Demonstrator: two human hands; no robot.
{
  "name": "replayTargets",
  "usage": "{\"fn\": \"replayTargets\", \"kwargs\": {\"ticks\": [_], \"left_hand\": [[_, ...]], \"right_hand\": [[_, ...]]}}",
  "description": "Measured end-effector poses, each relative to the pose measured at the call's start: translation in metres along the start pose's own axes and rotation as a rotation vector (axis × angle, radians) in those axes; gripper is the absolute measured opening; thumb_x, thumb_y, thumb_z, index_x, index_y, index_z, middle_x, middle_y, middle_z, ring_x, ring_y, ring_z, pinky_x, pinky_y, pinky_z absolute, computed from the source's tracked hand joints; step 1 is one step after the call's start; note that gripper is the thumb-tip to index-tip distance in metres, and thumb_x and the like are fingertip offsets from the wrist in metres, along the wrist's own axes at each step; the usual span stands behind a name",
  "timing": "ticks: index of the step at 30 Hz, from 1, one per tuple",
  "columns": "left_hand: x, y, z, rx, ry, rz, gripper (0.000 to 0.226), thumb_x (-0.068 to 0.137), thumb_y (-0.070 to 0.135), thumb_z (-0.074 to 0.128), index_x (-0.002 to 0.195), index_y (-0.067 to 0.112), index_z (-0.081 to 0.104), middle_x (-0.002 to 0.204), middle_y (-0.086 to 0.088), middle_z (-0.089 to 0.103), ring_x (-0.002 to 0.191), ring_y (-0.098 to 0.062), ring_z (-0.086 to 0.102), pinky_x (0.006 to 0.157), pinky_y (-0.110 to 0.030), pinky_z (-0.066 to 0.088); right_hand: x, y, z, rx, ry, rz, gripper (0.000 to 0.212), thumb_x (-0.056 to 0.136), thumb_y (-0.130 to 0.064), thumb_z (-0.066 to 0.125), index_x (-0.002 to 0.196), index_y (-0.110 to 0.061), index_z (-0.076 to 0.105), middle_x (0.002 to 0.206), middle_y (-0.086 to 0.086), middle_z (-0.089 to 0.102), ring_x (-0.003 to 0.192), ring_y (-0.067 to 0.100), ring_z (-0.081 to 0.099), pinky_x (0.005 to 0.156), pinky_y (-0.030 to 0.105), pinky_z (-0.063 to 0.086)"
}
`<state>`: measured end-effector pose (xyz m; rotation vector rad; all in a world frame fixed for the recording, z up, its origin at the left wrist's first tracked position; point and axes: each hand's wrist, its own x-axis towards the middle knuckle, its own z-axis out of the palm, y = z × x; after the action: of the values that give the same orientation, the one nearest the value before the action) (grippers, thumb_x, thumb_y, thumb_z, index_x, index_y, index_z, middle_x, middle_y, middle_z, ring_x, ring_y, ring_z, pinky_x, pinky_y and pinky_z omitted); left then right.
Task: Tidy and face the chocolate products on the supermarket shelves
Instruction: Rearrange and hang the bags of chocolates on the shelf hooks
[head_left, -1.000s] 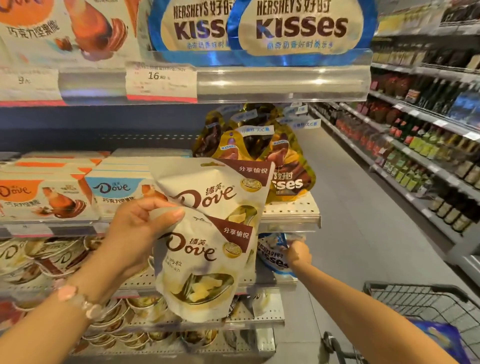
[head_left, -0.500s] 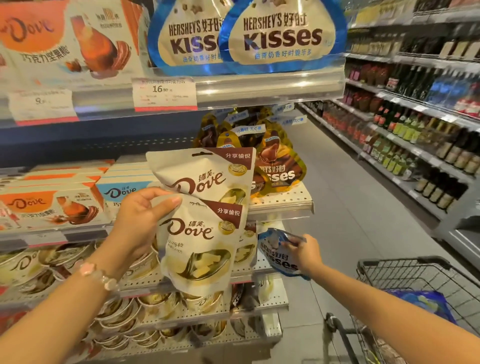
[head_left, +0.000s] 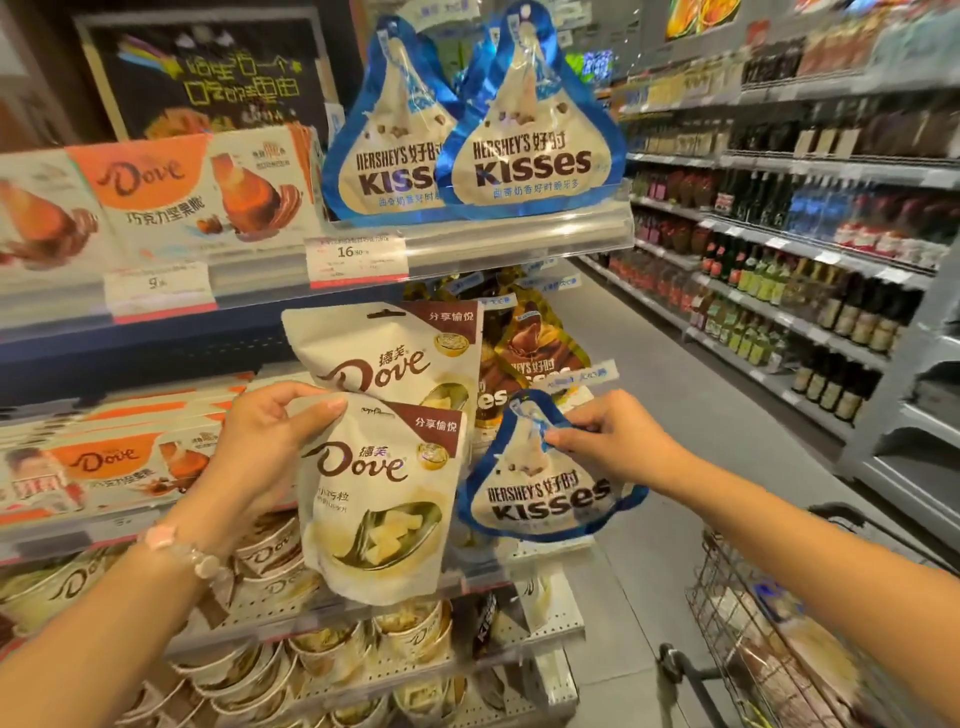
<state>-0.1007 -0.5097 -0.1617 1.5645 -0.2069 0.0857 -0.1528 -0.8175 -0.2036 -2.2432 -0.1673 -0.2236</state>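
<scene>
Far left, the orange Dove boxes (head_left: 119, 462) sit faced on the middle shelf (head_left: 62, 525), label out, nothing for me to fix there right now. My left hand (head_left: 260, 457) holds two white Dove pouches (head_left: 382, 499) stacked together, thumb across the front of the lower one near its top corner, fingers curled round behind, so both fronts face me and I can read them; the upper pouch sticks up behind, just under the price rail (head_left: 467, 254). I hold them off the shelf edge, in front of the Dove cups (head_left: 270, 561) below, probably to keep them out of the way while I sort the stray bag. Right of that, the brown Kisses bags (head_left: 535, 348) hang at the back of the middle shelf, partly hidden by my pouches. My right hand (head_left: 608, 441) pinches the blue Kisses bag (head_left: 540, 493) by its narrow top, thumb and forefinger closed on the tip, body hanging free and tilted, front toward me. Judging by print, it belongs with the two matching blue Kisses bags (head_left: 514, 161) standing on the upper shelf; there is little room there beside them, tight at the shelf end. Going up means clearing the rail lip without snagging. Open aisle to the right, wire cart (head_left: 779, 634) low by my right forearm, drinks shelves (head_left: 805, 312) well apart across the aisle.
</scene>
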Motion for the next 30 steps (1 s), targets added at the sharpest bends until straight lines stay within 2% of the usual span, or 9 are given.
{"fn": "replayTargets", "kwargs": {"ticks": [5, 8, 9, 11, 14, 17, 21, 25, 30], "left_hand": [[-0.003, 0.007, -0.015, 0.011, 0.063, -0.028, 0.009, 0.078, 0.005, 0.065, 0.086, 0.007, 0.066, 0.081, -0.007, 0.073, 0.075, -0.021, 0.07, 0.064, -0.031, 0.054], [-0.005, 0.012, -0.023, 0.022, 0.108, -0.035, 0.007, 0.079, 0.005, 0.065, 0.084, 0.01, 0.067, 0.083, -0.009, 0.073, 0.076, -0.021, 0.071, 0.067, -0.034, 0.053], [-0.005, 0.014, -0.026, 0.025, 0.126, -0.039, 0.008, 0.078, 0.006, 0.065, 0.085, 0.01, 0.067, 0.086, -0.011, 0.072, 0.079, -0.024, 0.07, 0.069, -0.036, 0.053], [-0.006, 0.018, -0.03, 0.016, 0.153, -0.05, 0.01, 0.079, 0.006, 0.064, 0.089, 0.009, 0.067, 0.09, -0.013, 0.071, 0.083, -0.026, 0.069, 0.073, -0.039, 0.054], [-0.006, 0.022, -0.035, 0.025, 0.176, -0.049, 0.011, 0.082, 0.01, 0.063, 0.093, 0.01, 0.066, 0.085, -0.006, 0.073, 0.079, -0.021, 0.071, 0.069, -0.036, 0.053], [-0.006, 0.025, -0.042, 0.0, 0.21, -0.061, 0.013, 0.081, 0.012, 0.065, 0.094, 0.01, 0.067, 0.088, -0.007, 0.073, 0.084, -0.022, 0.07, 0.072, -0.037, 0.053], [-0.006, 0.028, -0.049, -0.024, 0.245, -0.067, 0.019, 0.08, 0.012, 0.065, 0.098, 0.005, 0.067, 0.092, -0.011, 0.072, 0.087, -0.026, 0.069, 0.073, -0.04, 0.053], [-0.008, 0.032, -0.054, -0.027, 0.276, -0.04, 0.013, 0.08, 0.01, 0.064, 0.093, 0.007, 0.067, 0.085, -0.01, 0.073, 0.079, -0.024, 0.071, 0.067, -0.037, 0.052], [-0.007, 0.039, -0.06, -0.032, 0.274, 0.008, 0.011, 0.081, 0.006, 0.062, 0.091, 0.005, 0.067, 0.081, -0.009, 0.074, 0.073, -0.021, 0.071, 0.06, -0.031, 0.053]], "right_hand": [[0.027, -0.065, -0.038, 0.072, 0.152, -0.228, 0.038, 0.086, -0.021, 0.064, 0.07, 0.013, 0.062, 0.063, 0.027, 0.062, 0.049, 0.023, 0.045, 0.052, 0.024, 0.034], [0.052, -0.103, -0.057, 0.101, 0.228, -0.311, 0.044, 0.086, -0.017, 0.064, 0.048, -0.004, 0.048, 0.039, -0.011, 0.045, 0.04, 0.0, 0.032, 0.045, 0.015, 0.025], [0.062, -0.116, -0.061, 0.1, 0.251, -0.335, 0.048, 0.086, -0.016, 0.064, 0.046, -0.012, 0.039, 0.035, -0.013, 0.036, 0.037, 0.0, 0.029, 0.043, 0.012, 0.022], [0.085, -0.136, -0.069, 0.093, 0.281, -0.379, 0.048, 0.086, -0.02, 0.065, 0.047, -0.011, 0.038, 0.039, -0.008, 0.039, 0.04, -0.002, 0.03, 0.044, 0.013, 0.024], [0.113, -0.159, -0.074, 0.097, 0.321, -0.4, 0.047, 0.083, -0.028, 0.066, 0.059, 0.007, 0.046, 0.056, 0.023, 0.05, 0.053, 0.011, 0.039, 0.051, 0.023, 0.03], [0.136, -0.18, -0.076, 0.106, 0.333, -0.429, 0.045, 0.083, -0.026, 0.067, 0.053, -0.009, 0.039, 0.054, 0.006, 0.033, 0.051, 0.01, 0.031, 0.048, 0.021, 0.025], [0.164, -0.196, -0.076, 0.165, 0.372, -0.422, 0.049, 0.082, -0.029, 0.067, 0.078, 0.017, 0.054, 0.067, 0.017, 0.053, 0.062, 0.018, 0.044, 0.057, 0.03, 0.035], [0.185, -0.208, -0.079, 0.163, 0.398, -0.428, 0.044, 0.083, -0.031, 0.066, 0.091, 0.012, 0.062, 0.095, 0.032, 0.064, 0.069, 0.026, 0.061, 0.069, 0.041, 0.051], [0.209, -0.214, -0.081, 0.156, 0.432, -0.447, 0.043, 0.083, -0.03, 0.066, 0.085, 0.014, 0.062, 0.089, 0.035, 0.063, 0.067, 0.021, 0.056, 0.065, 0.042, 0.049]]}}
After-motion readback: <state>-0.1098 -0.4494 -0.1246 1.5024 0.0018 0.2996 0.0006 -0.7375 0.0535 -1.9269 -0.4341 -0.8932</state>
